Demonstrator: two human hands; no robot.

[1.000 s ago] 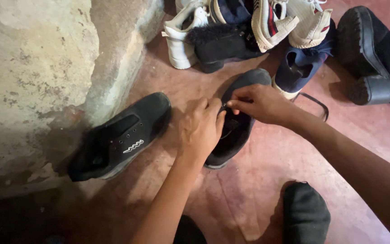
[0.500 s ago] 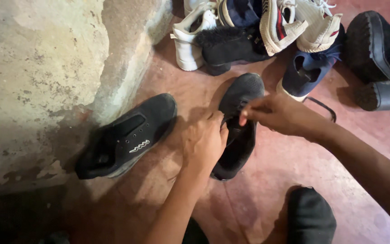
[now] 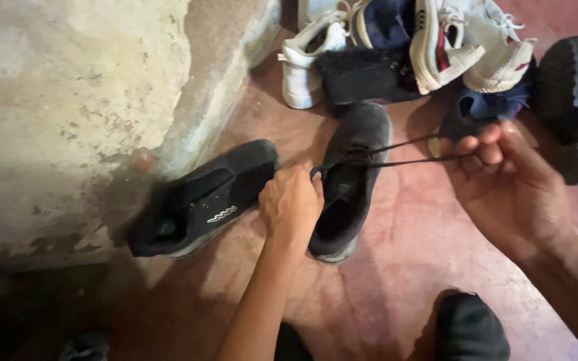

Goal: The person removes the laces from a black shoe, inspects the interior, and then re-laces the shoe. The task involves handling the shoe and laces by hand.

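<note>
The red floor (image 3: 403, 267) under me carries two black shoes (image 3: 349, 180) side by side, and a pile of shoes (image 3: 436, 47) beyond them.

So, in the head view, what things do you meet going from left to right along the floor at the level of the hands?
Rough wall → black shoe lying beside it → left hand → black shoe being laced → black lace → right hand.

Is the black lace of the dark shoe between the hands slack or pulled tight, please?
Pulled tight: the black lace runs straight from the dark shoe to the right hand; the left hand steadies the shoe.
</note>
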